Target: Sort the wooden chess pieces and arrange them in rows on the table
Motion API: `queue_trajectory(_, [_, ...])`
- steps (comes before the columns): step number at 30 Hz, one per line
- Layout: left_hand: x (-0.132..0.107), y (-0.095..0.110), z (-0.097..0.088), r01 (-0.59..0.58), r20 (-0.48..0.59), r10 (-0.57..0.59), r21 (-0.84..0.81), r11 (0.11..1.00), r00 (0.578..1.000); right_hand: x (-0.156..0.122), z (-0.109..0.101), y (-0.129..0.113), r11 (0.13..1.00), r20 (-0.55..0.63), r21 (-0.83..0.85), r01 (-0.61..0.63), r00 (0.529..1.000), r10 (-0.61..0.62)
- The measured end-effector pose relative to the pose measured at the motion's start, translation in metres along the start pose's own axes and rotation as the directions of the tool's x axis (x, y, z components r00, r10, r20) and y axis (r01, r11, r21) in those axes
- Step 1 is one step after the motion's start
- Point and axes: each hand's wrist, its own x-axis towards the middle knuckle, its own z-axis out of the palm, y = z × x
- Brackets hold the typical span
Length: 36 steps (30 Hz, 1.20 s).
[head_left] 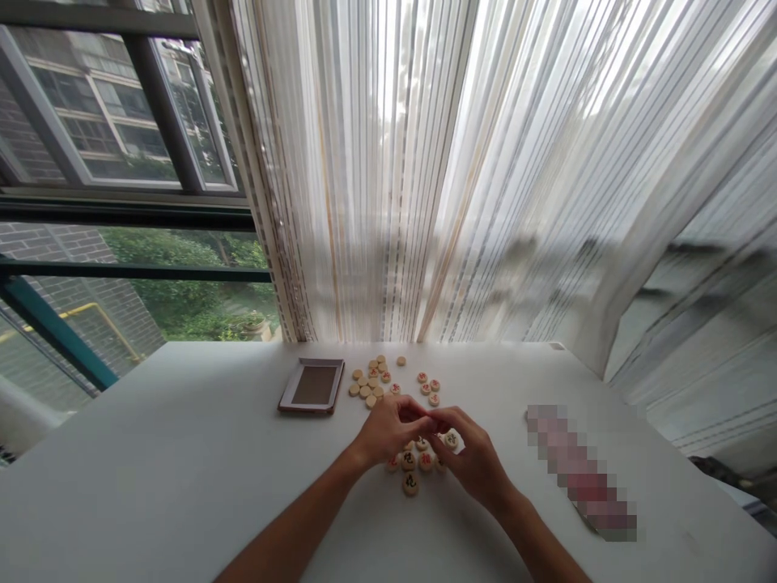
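Observation:
Round wooden chess pieces (371, 382) with red and black characters lie scattered on a white table (182, 470). My left hand (388, 429) and my right hand (470, 457) meet above a small cluster of pieces (411, 482) near the table's middle. Both hands have their fingers curled and pinched together, fingertips touching each other. What sits between the fingertips is too small to make out. One piece (451, 439) shows beside my right thumb. More pieces (428, 387) lie just beyond the hands.
A flat red-edged box (312, 386) with a brown inside lies left of the pieces. A blurred pinkish strip (579, 471) lies at the right. Sheer curtains (486, 178) hang behind the table; a window (121, 162) is at the left.

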Motion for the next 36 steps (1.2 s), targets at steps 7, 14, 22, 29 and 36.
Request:
queue_trajectory(7, [-0.003, 0.010, -0.005, 0.000, 0.092, -0.003, 0.042, 0.999, 0.996, 0.001, -0.002, 0.001, 0.988, -0.004, 0.105, -0.115, 0.993, 0.117])
queue_trajectory(14, [0.000, 0.012, -0.013, 0.008, 0.116, -0.009, 0.012, 1.000, 0.993, 0.004, -0.005, 0.015, 0.859, -0.052, 0.418, -0.295, 0.937, 0.347])
queue_trajectory(22, [0.000, 0.013, -0.017, -0.065, 0.076, 0.056, 0.123, 0.990, 0.996, 0.006, -0.014, 0.031, 0.844, -0.028, 0.421, -0.332, 0.925, 0.378])
queue_trajectory(29, [0.000, 0.009, -0.011, -0.142, 0.068, 0.131, 0.198, 0.970, 0.989, 0.007, -0.015, 0.031, 0.841, -0.005, 0.408, -0.355, 0.920, 0.391])
queue_trajectory(36, [0.000, 0.006, -0.007, -0.159, 0.054, 0.150, 0.283, 0.946, 0.987, 0.008, -0.018, 0.037, 0.863, -0.038, 0.353, -0.360, 0.917, 0.398])
